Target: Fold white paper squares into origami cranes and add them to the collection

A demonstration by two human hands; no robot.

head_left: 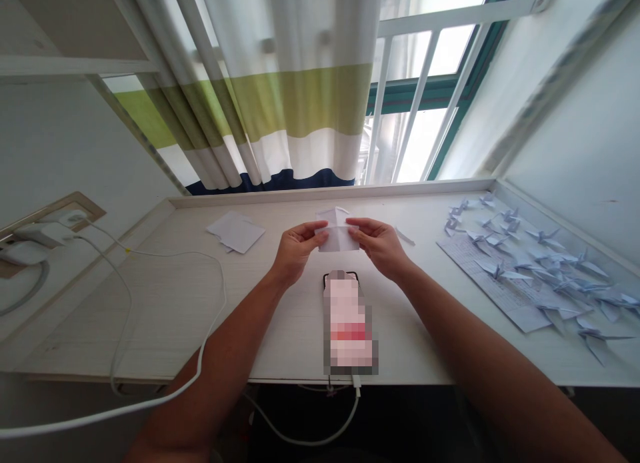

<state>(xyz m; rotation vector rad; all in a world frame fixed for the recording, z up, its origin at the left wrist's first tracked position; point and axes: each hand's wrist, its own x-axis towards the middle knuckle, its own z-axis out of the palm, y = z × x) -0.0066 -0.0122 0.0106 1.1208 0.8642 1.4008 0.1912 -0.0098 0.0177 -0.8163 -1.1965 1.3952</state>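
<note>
Both my hands hold a small folded white paper [338, 233] above the middle of the white desk [165, 296]. My left hand [295, 249] pinches its left edge with thumb and fingers closed. My right hand [381, 245] pinches the right edge the same way. The paper is partly folded, with flaps standing up at its top. A phone [349, 319] lies flat on the desk just below my hands, its screen lit.
A small stack of white paper squares [236, 232] lies left of my hands. Several folded paper cranes [545, 263] rest on a sheet at the right. White charger cables [150, 316] run from a wall socket [40, 236] at the left. A striped curtain [280, 109] and a window lie behind.
</note>
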